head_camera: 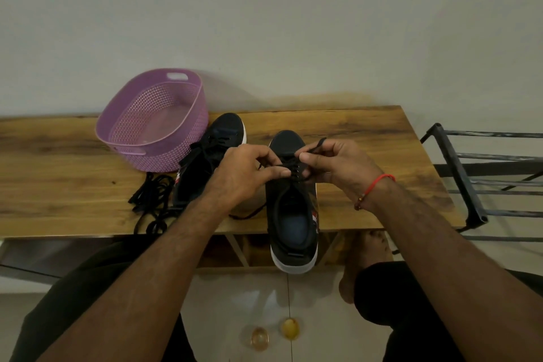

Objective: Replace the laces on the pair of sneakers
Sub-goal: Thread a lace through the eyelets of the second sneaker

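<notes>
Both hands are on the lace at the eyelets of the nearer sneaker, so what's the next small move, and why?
Probably draw the lace end pinched by the right hand through and snug. The lace crosses the upper eyelets of the nearer sneaker, while the left hand holds the other side and a slack tail trails on the table.

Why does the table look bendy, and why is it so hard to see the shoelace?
Head view: the wide lens bows the wooden table at its edges; dim light makes the black lace blend into the dark sneaker; the left hand and right hand look slightly soft; two lamp glares shine on the floor.
</notes>
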Demonstrator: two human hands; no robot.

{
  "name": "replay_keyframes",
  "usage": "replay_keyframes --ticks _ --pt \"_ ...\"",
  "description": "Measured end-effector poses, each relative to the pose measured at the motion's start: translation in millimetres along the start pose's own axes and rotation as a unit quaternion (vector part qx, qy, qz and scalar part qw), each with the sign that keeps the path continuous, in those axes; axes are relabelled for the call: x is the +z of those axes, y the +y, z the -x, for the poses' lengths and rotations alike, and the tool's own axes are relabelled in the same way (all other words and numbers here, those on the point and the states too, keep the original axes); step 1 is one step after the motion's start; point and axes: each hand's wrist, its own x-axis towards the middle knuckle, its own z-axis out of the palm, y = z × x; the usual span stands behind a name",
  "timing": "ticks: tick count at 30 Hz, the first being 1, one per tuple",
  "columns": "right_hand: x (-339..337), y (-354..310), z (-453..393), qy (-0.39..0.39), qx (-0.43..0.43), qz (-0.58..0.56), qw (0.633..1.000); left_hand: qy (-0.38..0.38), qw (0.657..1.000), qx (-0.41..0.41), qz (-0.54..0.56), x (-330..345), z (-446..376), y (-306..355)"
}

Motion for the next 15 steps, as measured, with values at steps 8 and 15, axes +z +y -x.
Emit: replay_keyframes --ticks 8,15 --pt "-25.1 -5.9 9.6 0.001 0.145 0.064 0.987 0.060 0.993 -0.038 -0.094 -26.6 2.2 -10.2" --pt "-7.8 10.0 17.3 0.032 0.198 0.005 0.980 0.048 0.992 -0.043 -0.106 -12.2 9.2 -9.4"
